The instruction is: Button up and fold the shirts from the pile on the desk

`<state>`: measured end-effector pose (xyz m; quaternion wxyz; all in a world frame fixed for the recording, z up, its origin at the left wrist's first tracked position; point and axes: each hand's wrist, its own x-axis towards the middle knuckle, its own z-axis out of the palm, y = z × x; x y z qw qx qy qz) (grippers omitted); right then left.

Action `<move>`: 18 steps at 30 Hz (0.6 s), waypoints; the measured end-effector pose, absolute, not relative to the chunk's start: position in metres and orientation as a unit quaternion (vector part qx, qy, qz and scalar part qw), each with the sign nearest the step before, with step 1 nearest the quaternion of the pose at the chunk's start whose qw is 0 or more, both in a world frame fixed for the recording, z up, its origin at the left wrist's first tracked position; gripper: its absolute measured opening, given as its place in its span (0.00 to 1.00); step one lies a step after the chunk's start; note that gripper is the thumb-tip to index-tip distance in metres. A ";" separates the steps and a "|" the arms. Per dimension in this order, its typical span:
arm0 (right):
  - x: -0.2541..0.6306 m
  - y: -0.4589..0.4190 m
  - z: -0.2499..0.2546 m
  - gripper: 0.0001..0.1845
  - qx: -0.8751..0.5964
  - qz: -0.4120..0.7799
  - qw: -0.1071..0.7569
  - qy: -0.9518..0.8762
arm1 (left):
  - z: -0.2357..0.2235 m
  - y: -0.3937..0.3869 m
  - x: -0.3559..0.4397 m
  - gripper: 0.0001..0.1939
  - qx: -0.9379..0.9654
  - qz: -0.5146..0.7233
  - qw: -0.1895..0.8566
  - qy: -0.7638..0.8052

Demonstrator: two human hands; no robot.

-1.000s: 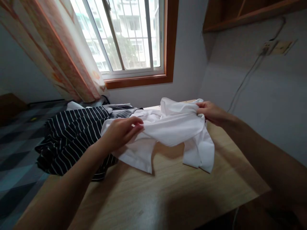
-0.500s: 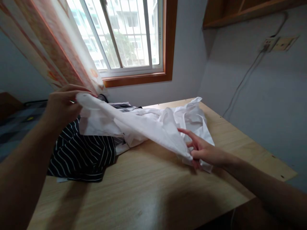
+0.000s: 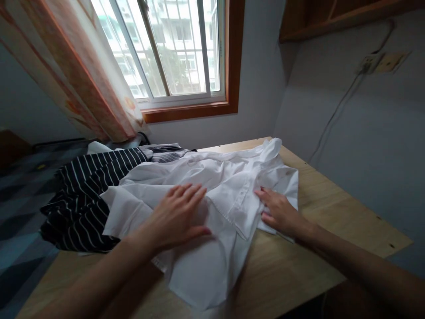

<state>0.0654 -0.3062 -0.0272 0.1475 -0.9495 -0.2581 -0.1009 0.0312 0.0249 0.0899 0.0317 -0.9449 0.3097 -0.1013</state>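
Observation:
A white shirt (image 3: 202,266) lies spread and wrinkled across the wooden table, one flap reaching toward the near edge. My left hand (image 3: 181,217) is over the middle of the shirt, palm down with fingers stretched and thumb apart. On the shirt's right part rests my right hand (image 3: 279,210), its fingers extended and touching the fabric. Left of the white shirt lies a crumpled black garment with white stripes (image 3: 89,190), partly under the white cloth.
The light wooden table (image 3: 335,221) ends at a wall on the right. A checked bed cover (image 3: 23,248) lies to the left. Behind are a window (image 3: 179,57), a patterned curtain (image 3: 83,79) and a cable (image 3: 338,110) hanging from a socket.
My left hand has let go of the lifted white cloth and come down to the right onto it. The shirt now lies spread nearer me. My right hand has stayed at its right side.

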 end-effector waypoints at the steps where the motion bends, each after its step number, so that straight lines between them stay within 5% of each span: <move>1: 0.070 -0.309 -0.029 0.30 -0.944 -0.112 0.168 -0.262 | 0.076 0.013 0.028 0.40 -0.942 -0.087 0.020 0.322; 3: 0.082 -0.318 -0.031 0.28 -0.937 -0.139 0.203 -0.249 | 0.049 -0.001 0.027 0.38 -0.948 -0.077 -0.003 0.308; 7: 0.118 -0.356 -0.033 0.21 -0.943 -0.170 0.205 -0.198 | 0.022 0.004 0.037 0.12 -0.943 -0.077 -0.045 0.319; 13: 0.182 -0.421 -0.036 0.13 -0.968 -0.191 0.159 -0.022 | 0.049 -0.024 0.019 0.10 -0.911 -0.140 -0.178 0.346; 18: 0.219 -0.435 -0.035 0.11 -0.921 -0.134 0.365 0.020 | 0.045 -0.094 -0.014 0.10 -0.922 0.019 -0.310 0.233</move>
